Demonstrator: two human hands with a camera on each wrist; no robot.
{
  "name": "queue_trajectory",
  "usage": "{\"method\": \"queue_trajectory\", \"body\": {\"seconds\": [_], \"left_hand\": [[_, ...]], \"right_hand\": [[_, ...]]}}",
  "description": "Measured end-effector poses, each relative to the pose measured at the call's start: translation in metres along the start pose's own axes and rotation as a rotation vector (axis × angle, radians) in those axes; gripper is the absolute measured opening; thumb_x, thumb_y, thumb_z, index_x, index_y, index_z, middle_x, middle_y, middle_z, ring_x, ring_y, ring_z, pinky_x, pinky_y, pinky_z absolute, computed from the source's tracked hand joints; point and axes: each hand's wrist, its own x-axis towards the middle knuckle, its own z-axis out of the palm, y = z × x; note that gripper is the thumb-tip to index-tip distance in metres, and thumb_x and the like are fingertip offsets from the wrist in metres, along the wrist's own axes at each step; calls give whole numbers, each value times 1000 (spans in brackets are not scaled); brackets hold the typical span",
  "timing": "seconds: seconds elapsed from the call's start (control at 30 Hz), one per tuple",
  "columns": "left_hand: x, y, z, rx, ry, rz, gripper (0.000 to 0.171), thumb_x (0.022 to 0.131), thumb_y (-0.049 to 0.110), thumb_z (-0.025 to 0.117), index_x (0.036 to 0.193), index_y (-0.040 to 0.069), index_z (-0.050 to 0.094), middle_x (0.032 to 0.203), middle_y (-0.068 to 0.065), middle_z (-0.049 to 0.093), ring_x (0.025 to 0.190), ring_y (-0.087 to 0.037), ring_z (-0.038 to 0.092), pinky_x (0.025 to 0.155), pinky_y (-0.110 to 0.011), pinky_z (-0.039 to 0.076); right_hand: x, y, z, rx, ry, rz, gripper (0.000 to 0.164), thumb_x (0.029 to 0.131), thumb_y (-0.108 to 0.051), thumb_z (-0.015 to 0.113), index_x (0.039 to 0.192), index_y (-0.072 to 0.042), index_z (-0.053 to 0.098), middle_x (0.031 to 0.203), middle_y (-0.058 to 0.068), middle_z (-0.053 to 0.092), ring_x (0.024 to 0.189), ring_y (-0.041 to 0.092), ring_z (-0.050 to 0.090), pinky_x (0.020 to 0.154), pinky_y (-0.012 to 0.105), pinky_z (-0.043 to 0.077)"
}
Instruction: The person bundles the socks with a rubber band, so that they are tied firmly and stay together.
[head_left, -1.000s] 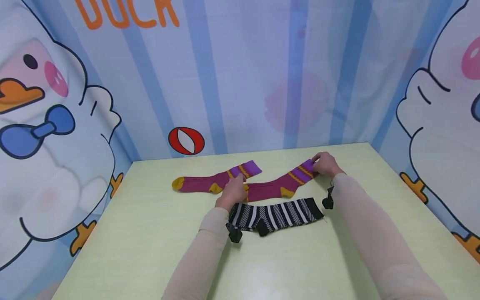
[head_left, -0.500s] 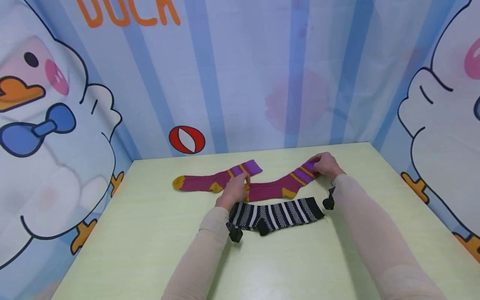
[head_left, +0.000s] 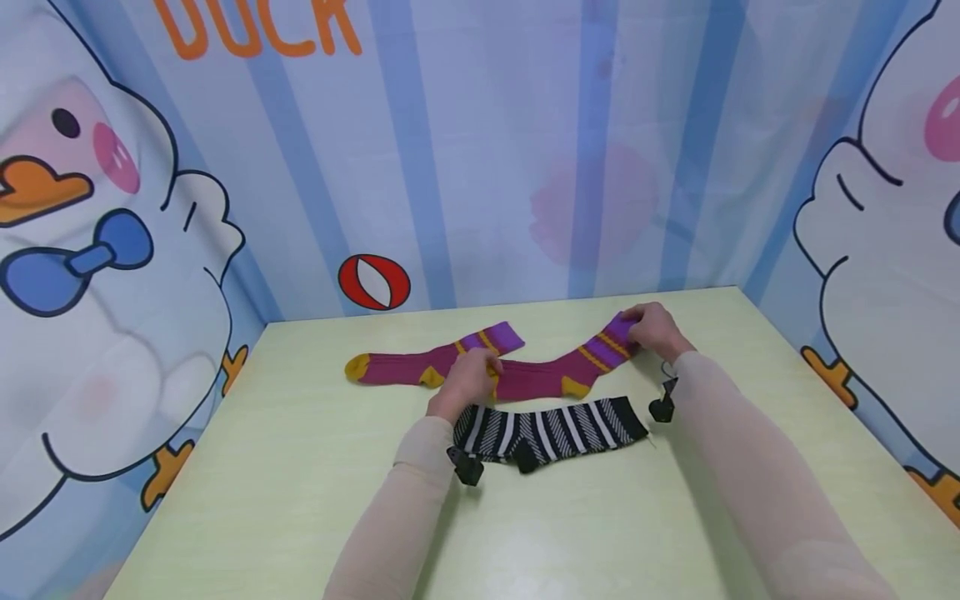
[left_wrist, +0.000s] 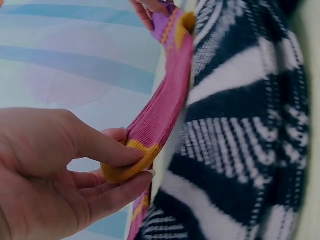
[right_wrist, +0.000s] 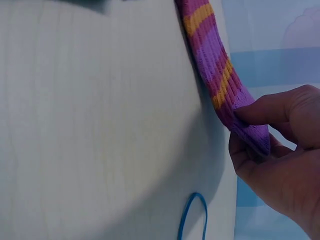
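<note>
My left hand pinches the yellow toe of a magenta sock between thumb and fingers, as the left wrist view shows. At the sock's other end, my right hand grips the purple cuff, which has yellow stripes below it. The sock is stretched out between the two hands, its toe and cuff raised off the table. A matching magenta sock lies flat to the left, partly behind my left hand. Nearer to me lies a black-and-white patterned sock, its left end partly hidden by my left wrist.
The pale table meets a striped blue cloth backdrop at its far edge. Printed duck panels flank the sides. Small black devices hang at both wrists; a blue loop shows in the right wrist view.
The held sock has risen slightly at its toe and cuff, both ends staying in my hands. My left hand has shifted a little. The other two socks have not moved.
</note>
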Motion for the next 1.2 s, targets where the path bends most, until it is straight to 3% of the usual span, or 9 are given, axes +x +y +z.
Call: {"method": "queue_trajectory", "body": {"seconds": [0.2,0.37,0.53,0.73,0.87,1.03,1.2], "left_hand": [[-4,-3,-11,-118,68,1,28,87,-12,60,107,5,70,117,-11,64,82,-26,52,54,-26,38],[-5,-8,-17,-155,110,9,20,89,-5,65,105,7,70,114,-12,65,87,-26,55,64,-29,46],[-10,-11,-23,-255,136,-29,21,89,-6,65,104,7,70,113,-13,64,98,-29,58,75,-33,54],[-19,-14,-34,-331,163,-61,20,91,-5,64,107,6,72,112,-15,66,96,-29,59,75,-31,54],[-25,-16,-42,-351,146,-65,22,93,-4,62,111,5,71,116,-15,67,90,-27,59,74,-31,53],[-32,-18,-49,-403,90,-67,20,95,-2,63,113,4,70,115,-15,65,97,-28,62,82,-35,56],[-39,-21,-52,-416,27,-77,22,95,-3,62,115,0,70,116,-16,64,100,-30,62,82,-35,57]], "right_hand": [[-1,-8,-2,19,-6,-34,53,84,7,52,136,14,50,134,33,47,114,41,49,93,45,47],[-3,-16,-3,29,-14,-59,51,84,7,54,135,15,50,131,33,50,112,40,51,91,43,49],[-11,-25,-4,41,-26,-52,51,84,7,56,135,14,51,131,33,50,113,40,51,92,44,48],[-25,-37,-8,1,-35,-75,50,84,5,57,134,13,53,129,32,52,111,39,53,91,44,48],[-37,-45,-12,-15,-52,-91,49,86,2,59,133,13,53,128,32,53,110,39,54,92,47,49],[-55,-54,-19,-56,-91,-97,48,87,-1,63,132,14,53,126,33,55,108,39,55,91,48,50],[-72,-59,-23,-98,-137,-82,47,88,-5,66,131,12,56,124,31,58,106,38,56,88,47,49]]}}
